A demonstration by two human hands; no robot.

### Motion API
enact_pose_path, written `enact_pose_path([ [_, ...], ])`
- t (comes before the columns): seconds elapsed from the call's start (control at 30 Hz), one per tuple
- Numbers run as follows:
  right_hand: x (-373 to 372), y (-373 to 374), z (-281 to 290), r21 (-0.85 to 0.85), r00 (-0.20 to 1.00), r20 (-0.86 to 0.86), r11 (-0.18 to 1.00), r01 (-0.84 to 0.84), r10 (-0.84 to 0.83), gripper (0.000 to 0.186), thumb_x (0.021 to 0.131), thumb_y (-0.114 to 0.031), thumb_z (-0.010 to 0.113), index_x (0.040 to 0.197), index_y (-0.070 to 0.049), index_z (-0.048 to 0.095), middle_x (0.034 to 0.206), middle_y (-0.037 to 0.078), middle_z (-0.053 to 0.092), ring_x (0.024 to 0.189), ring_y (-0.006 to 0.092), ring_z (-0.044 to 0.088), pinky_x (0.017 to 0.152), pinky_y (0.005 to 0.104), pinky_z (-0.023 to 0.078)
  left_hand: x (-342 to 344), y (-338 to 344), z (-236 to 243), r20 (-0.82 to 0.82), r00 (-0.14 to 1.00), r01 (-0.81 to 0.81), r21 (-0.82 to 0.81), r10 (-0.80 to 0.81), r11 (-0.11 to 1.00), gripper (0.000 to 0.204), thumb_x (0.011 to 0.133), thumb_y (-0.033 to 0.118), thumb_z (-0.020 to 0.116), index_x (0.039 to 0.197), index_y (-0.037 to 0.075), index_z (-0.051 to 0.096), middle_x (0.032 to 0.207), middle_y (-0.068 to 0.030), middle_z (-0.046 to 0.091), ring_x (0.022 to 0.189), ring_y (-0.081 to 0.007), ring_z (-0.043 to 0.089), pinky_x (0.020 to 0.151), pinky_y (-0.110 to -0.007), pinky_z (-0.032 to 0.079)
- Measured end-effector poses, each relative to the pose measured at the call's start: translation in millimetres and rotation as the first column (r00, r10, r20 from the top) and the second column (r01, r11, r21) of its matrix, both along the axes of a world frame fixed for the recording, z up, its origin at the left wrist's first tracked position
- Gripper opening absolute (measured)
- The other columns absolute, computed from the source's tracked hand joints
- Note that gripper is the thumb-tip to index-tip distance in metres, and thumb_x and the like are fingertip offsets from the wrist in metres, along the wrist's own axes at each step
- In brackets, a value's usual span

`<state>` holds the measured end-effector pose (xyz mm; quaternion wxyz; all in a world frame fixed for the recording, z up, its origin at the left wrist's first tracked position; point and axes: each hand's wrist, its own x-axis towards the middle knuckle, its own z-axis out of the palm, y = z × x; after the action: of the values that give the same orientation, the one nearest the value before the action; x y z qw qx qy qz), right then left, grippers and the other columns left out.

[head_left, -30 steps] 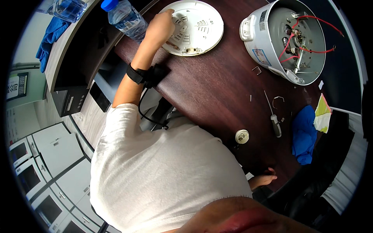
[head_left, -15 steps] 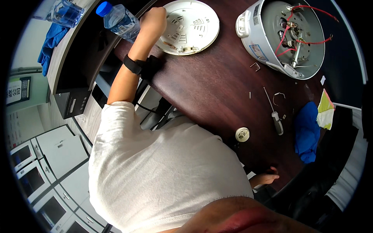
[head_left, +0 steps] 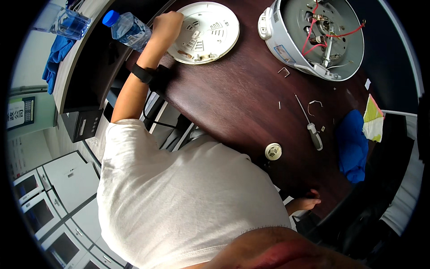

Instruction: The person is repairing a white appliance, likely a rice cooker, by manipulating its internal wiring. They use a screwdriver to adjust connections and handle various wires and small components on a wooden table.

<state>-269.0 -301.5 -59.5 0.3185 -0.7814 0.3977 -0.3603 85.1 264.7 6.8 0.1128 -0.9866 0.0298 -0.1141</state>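
At the far left of the table my left hand [head_left: 167,28] is closed beside the rim of a round white plastic base [head_left: 206,32] with slots and a metal clip. Its fingers curl out of sight, so what they hold, if anything, is hidden. My right hand [head_left: 307,202] rests by the near table edge, fingers loosely apart, with nothing seen in it. Nearest to it lie a small round cream cap [head_left: 273,152] and a screwdriver [head_left: 315,136] with a grey-white handle. At the far right a white round appliance housing [head_left: 282,47] lies tilted, red wires inside.
A blue-capped water bottle [head_left: 130,32] stands left of my left hand. Bent metal wire pieces [head_left: 284,71] are scattered mid-table. On the right lie a blue cloth [head_left: 352,148] and a yellow-white packet [head_left: 373,120]. A chair [head_left: 380,193] adjoins the right edge.
The whole view has shifted slightly, so the table's things appear further left. My left hand stays beside the white base, and my right hand has barely moved.
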Motion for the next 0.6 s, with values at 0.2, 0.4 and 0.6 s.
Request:
enact_pose_path([
  [0.2,-3,5,-5,0.005,0.998,0.055,1.0,-0.012,0.012,0.07,0.099,-0.052,0.019,0.071,-0.004,0.062,0.061,0.003,0.05,0.055,0.0151,0.042,0.051,0.0267,0.034,-2,2,10,-0.058,0.998,0.004,0.13,0.003,0.991,0.014,0.076,0.008,0.054,0.078,0.002,0.067,0.078,-0.0186,0.065,0.071,-0.0344,0.066,0.062,-0.043,0.053],
  [0.4,3,-5,6,0.059,0.978,0.079,0.979,-0.196,0.191,0.055,0.1,-0.04,0.03,0.074,-0.003,0.061,0.058,0.002,0.047,0.052,0.0097,0.04,0.048,0.0241,0.029,-44,-66,83,-0.078,0.953,0.229,-0.442,-0.292,0.867,0.011,0.074,0.009,0.064,0.082,0.001,0.065,0.077,-0.0137,0.066,0.069,-0.0292,0.064,0.061,-0.035,0.05],
  [0.6,77,30,104,0.14,0.798,0.099,0.786,-0.602,0.594,0.017,0.091,-0.01,0.051,0.082,-0.001,0.06,0.062,0.001,0.051,0.054,0.0057,0.043,0.048,0.0216,0.031,-89,-192,150,0.069,0.686,0.533,-0.726,-0.724,0.436,0.011,0.075,0.003,0.065,0.086,0.001,0.062,0.078,-0.0071,0.062,0.062,-0.0153,0.057,0.055,-0.026,0.046],
])
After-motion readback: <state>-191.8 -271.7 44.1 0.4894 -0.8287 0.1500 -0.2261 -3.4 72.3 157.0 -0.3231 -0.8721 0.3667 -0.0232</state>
